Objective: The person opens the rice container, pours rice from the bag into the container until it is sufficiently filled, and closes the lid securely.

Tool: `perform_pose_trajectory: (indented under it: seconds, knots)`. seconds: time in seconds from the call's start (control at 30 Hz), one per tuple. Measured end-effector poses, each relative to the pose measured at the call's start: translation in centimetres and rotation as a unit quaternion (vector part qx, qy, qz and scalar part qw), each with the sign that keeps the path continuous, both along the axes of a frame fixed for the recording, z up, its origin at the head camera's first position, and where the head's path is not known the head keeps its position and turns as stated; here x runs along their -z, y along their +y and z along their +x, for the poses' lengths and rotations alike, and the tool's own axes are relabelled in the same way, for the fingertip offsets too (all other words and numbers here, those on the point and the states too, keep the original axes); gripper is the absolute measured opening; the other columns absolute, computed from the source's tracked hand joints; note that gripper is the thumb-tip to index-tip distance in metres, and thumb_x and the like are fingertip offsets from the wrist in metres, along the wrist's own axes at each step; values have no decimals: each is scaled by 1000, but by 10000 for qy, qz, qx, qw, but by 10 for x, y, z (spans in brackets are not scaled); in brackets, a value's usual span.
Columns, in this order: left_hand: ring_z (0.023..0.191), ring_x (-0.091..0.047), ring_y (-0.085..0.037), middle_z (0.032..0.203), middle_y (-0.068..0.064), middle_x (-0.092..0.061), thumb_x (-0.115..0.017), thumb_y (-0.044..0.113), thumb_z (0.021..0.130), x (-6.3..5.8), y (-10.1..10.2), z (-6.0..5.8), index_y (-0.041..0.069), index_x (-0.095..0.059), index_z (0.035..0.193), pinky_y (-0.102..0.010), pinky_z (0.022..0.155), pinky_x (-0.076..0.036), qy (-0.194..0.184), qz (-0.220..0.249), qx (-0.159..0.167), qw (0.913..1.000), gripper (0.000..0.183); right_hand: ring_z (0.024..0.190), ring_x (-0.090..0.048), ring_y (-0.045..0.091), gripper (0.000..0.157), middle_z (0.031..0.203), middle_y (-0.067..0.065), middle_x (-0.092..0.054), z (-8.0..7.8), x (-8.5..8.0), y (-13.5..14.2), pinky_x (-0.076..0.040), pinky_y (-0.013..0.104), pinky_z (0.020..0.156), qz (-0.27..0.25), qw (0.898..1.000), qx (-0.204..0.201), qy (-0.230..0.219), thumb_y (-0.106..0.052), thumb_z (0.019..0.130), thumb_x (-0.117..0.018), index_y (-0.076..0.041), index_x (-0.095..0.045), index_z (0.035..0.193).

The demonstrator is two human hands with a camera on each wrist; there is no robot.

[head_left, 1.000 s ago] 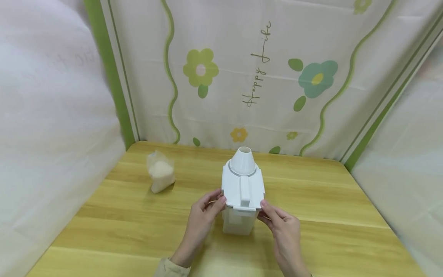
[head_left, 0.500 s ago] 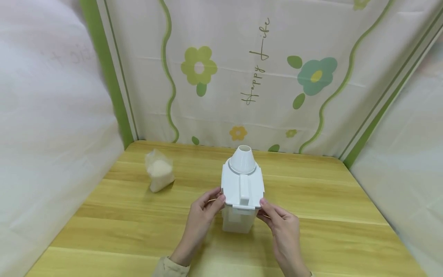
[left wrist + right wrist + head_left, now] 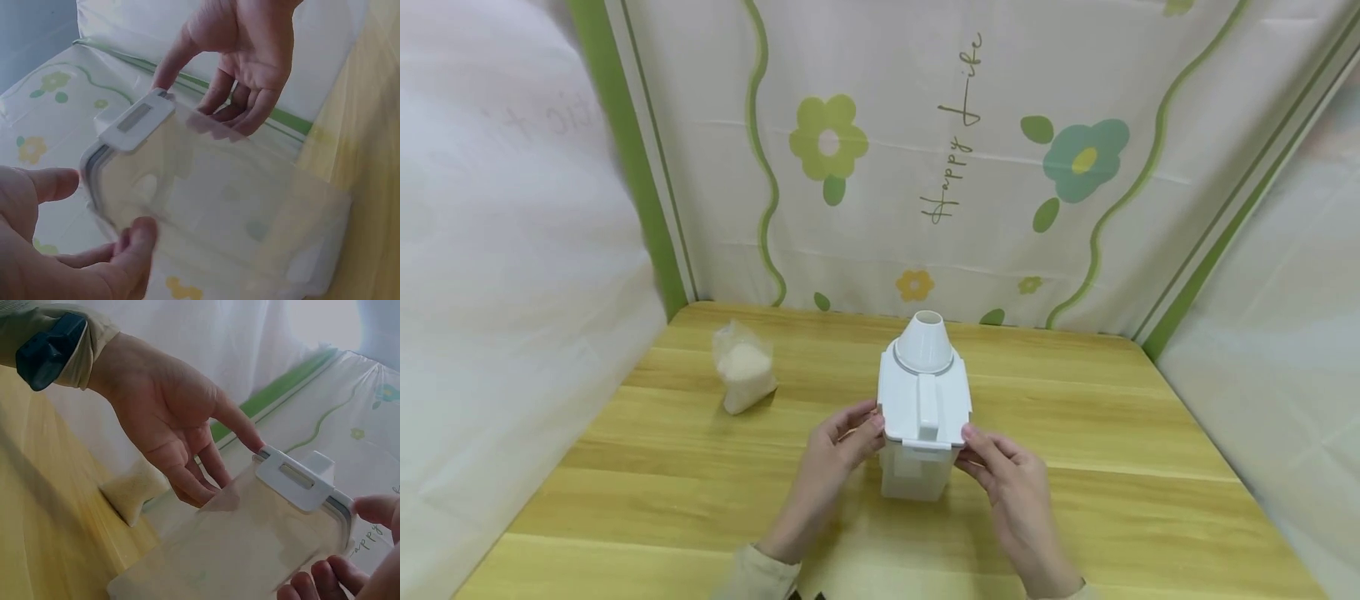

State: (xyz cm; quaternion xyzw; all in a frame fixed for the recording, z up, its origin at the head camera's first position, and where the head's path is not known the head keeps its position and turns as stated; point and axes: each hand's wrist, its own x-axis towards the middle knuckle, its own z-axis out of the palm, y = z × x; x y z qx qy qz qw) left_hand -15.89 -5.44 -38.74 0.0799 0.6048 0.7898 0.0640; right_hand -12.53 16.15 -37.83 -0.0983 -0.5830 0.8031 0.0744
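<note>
A clear-walled storage container (image 3: 916, 479) stands upright on the table. Its white lid (image 3: 906, 400) carries a handle bar and a cone-shaped spout (image 3: 923, 343). My left hand (image 3: 827, 462) grips the left side, thumb at the near lid corner and fingers lower on the wall. On the right side my right hand (image 3: 1015, 487) does likewise, its thumb against the lid's edge. A white clip (image 3: 137, 122) on the lid's near edge lies flat over the wall. Through the walls in both wrist views no contents show.
A clear plastic bag (image 3: 745, 367) of pale, grainy stuff sits back left on the wooden table (image 3: 1112, 533). Behind stands a white cloth wall (image 3: 865, 50) with flowers and lettering. White cloth also closes in both sides.
The whole head view has shifted slightly, with the scene a little higher. Both hands keep their places at the lid's corners; the left wrist has moved slightly to the left.
</note>
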Motion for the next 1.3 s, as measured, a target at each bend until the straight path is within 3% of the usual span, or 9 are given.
perform_pose_trajectory:
  seconds: [0.17,0.3,0.43,0.63,0.8,0.97,1.3]
  knots:
    - [111,-60,-31,128,-25,-53,-64,21,98,-14,-15,-22,-13,-40,139,-38,98,-50,-424,199,741,9962,59,108,-60,33,37,114,17,-63,-16,-16,18,-51,43,95,72,9960,-856,-235,-18,95,-67,9,-58,119]
    - [111,-60,-30,128,-25,-53,-57,15,100,-24,-25,-45,-17,-41,135,-41,100,-48,-1068,530,1296,9844,50,126,-46,35,53,136,20,-48,-34,-31,31,-41,43,106,153,9834,-1756,-436,-21,99,-61,13,-42,135]
    - [108,-61,-28,128,-25,-53,-53,10,101,-31,-29,-61,-16,-44,134,-41,99,-48,-1461,551,1480,9766,43,125,-47,31,58,139,19,-44,-50,-42,34,-39,41,107,396,9729,-2196,-606,-22,100,-60,14,-38,139]
    - [104,-62,-26,123,-22,-57,-55,11,101,-37,-28,-76,-13,-49,131,-39,99,-49,-1630,207,1589,9735,39,118,-50,28,66,138,18,-43,-66,-48,29,-43,39,101,831,9664,-2281,-841,-21,97,-63,11,-30,145]
    - [103,-64,-26,118,-19,-62,-62,9,97,-38,-25,-85,-13,-55,127,-40,98,-49,-1651,-23,1632,9727,37,108,-54,27,53,119,12,-58,-75,-43,26,-46,38,95,1116,9646,-2171,-999,-21,95,-67,11,-48,132]
    - [102,-64,-26,117,-19,-62,-69,10,93,-38,-20,-88,-13,-56,124,-39,96,-51,-1747,-123,1533,9725,40,101,-55,24,39,108,9,-61,-79,-38,25,-48,37,89,1071,9642,-2133,-1160,-22,94,-68,8,-61,118]
    - [96,-64,-24,111,-17,-63,-68,6,94,-36,-20,-92,-15,-47,132,-38,96,-51,-1880,-96,1541,9700,48,95,-59,23,36,103,9,-65,-80,-33,21,-52,35,84,1107,9651,-2063,-1169,-23,91,-71,6,-65,112]
